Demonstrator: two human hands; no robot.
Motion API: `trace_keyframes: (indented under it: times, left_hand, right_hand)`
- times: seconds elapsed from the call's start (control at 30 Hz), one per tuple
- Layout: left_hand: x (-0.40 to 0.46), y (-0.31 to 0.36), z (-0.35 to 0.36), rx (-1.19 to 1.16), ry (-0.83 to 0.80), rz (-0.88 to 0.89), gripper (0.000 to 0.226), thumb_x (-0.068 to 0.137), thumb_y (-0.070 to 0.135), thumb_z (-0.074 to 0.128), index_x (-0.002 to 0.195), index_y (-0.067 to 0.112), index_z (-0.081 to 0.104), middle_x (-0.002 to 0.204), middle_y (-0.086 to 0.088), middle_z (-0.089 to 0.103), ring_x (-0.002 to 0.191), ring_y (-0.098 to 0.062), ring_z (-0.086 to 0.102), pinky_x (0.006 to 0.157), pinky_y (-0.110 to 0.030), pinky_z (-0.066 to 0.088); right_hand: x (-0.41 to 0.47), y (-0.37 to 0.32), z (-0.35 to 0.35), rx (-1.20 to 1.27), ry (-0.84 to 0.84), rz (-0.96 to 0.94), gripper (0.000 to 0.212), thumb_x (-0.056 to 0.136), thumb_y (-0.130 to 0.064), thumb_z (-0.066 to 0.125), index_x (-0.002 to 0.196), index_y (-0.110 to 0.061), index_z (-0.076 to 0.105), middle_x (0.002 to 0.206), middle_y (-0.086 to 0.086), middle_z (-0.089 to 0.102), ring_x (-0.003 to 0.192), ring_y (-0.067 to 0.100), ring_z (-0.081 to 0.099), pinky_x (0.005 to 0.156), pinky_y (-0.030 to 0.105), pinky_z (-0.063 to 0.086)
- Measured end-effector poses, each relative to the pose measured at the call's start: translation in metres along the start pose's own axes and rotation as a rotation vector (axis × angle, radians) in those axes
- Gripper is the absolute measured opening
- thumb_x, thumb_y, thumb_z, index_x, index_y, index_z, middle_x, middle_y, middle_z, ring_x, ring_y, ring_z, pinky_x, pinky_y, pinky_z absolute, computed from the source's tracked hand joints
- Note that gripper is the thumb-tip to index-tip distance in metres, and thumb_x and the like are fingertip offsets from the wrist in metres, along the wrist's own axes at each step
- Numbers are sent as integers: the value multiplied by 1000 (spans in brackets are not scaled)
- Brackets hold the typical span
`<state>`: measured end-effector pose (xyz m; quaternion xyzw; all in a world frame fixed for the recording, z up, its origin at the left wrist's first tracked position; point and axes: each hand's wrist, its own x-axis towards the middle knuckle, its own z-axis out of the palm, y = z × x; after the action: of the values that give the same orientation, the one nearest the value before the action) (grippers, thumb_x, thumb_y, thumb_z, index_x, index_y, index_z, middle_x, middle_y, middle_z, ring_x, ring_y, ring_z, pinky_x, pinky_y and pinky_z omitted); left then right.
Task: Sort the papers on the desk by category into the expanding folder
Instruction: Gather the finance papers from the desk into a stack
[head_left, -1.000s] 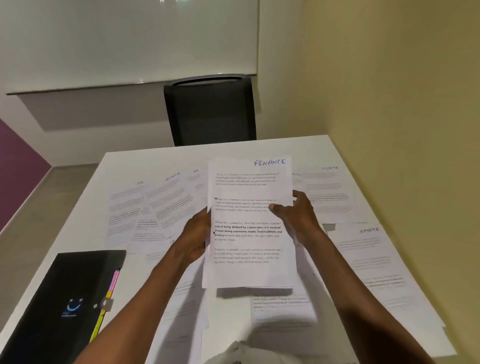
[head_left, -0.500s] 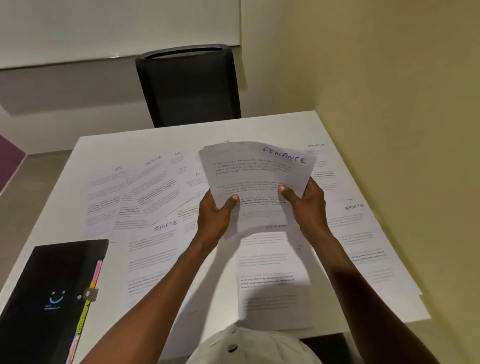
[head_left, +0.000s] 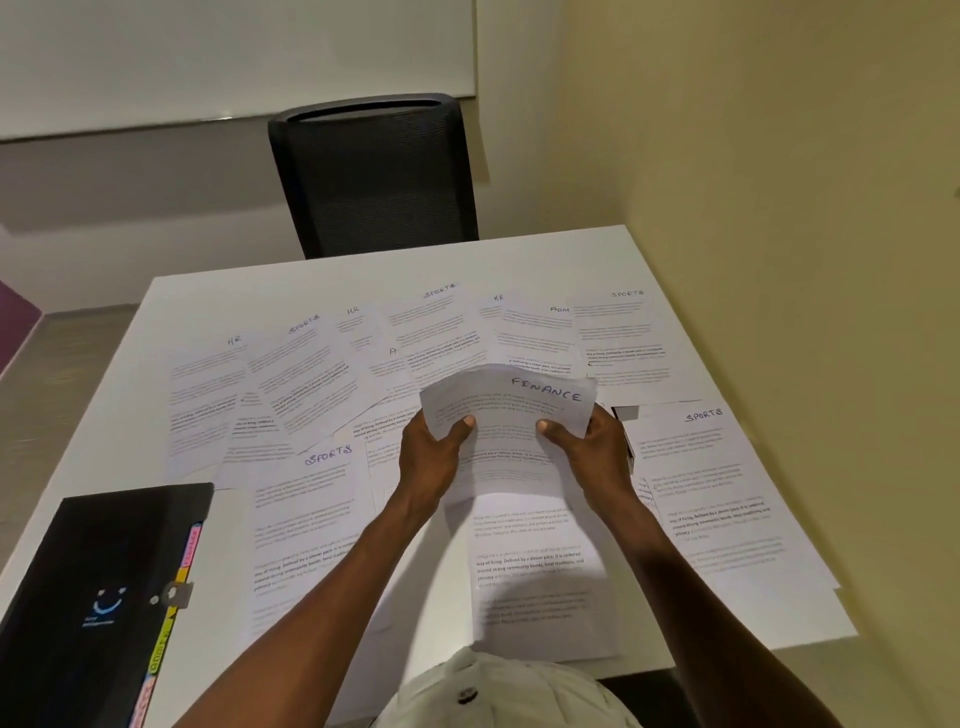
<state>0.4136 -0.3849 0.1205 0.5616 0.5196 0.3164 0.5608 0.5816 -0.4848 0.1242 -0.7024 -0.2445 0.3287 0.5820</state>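
Note:
I hold a small stack of sheets headed FINANCE (head_left: 511, 410) over the middle of the white desk (head_left: 218, 291). My left hand (head_left: 431, 454) grips its left edge and my right hand (head_left: 587, 452) grips its right edge, thumbs on top. The stack bends upward at its far end. Loose printed papers cover the desk, headed SPORTS (head_left: 701, 467), HR (head_left: 208, 395) and ADM (head_left: 540, 332). The black expanding folder (head_left: 88, 597) lies closed at the near left, coloured index tabs along its right side.
A black mesh chair (head_left: 374, 171) stands behind the far edge of the desk. A yellow wall runs close along the right side. A small dark object (head_left: 626, 415) peeks out between sheets by my right hand.
The FINANCE stack has come down from upright toward the desk and now bends in my hands. The camera view has tilted lower and more sheets show.

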Motion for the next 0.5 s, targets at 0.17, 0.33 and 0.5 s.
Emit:
trace_keyframes:
  times: [0.17, 0.33, 0.5]
  left_hand:
    - [-5, -7, 3, 21, -40, 1, 31, 92, 30, 68, 120, 17, 64, 109, 1, 71, 102, -20, 66, 72, -27, 53]
    - [-6, 21, 0, -114, -38, 47, 31, 86, 25, 75, 116, 24, 65, 103, 11, 73, 89, -1, 69, 67, -17, 55]
    - [-7, 9, -5, -89, -46, -1, 43, 76, 25, 85, 115, 24, 68, 103, 9, 74, 94, -8, 70, 76, -27, 59]
  right_hand:
    - [0, 10, 3, -1, -12, 11, 37, 84, -13, 75, 120, -10, 65, 104, 1, 71, 95, 19, 69, 62, 11, 52]
    - [1, -25, -2, 0, -2, -43, 32, 83, -17, 76, 114, -14, 67, 99, -5, 71, 88, 5, 68, 62, 8, 51]
    - [-6, -16, -10, 24, -45, -11, 32, 79, -11, 79, 110, -15, 68, 96, -4, 73, 81, 5, 70, 60, 11, 52]
